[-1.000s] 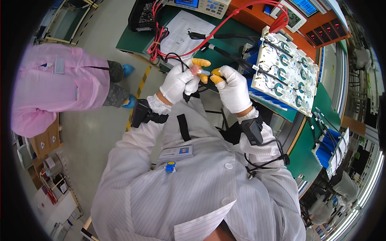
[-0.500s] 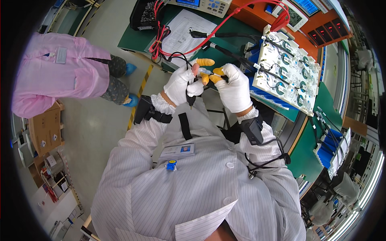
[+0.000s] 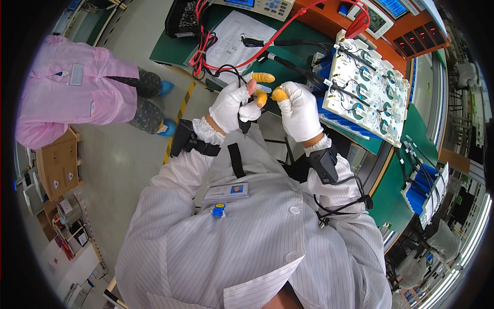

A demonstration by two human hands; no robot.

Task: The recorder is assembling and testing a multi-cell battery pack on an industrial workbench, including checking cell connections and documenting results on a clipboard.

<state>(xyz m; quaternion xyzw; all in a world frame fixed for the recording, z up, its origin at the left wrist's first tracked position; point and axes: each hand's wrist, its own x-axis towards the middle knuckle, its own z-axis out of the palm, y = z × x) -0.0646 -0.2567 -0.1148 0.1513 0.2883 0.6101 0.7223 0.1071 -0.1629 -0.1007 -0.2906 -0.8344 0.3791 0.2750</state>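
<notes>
My left hand, in a white glove with yellow finger cots on some fingertips, is closed round a black test probe. The probe's thin metal tip points down below the palm, and a black lead runs up from the hand. Thumb and index finger of that hand stand apart. To its right, my right hand, gloved the same way, has its fingers pinched together; whatever they hold is hidden. A small gap separates the two hands. Beside the right hand stands a white plastic panel with round dark coils and black cables.
Red leads and printed sheets lie on the green bench. A bench meter and a black bin stand at the back. Right, a blue-and-white tray holds cables. At left, a person in pink stands.
My right hand has drawn slightly away from the left. The small whitish translucent piece seen between the fingers before no longer shows. My left hand still holds the test probe.
</notes>
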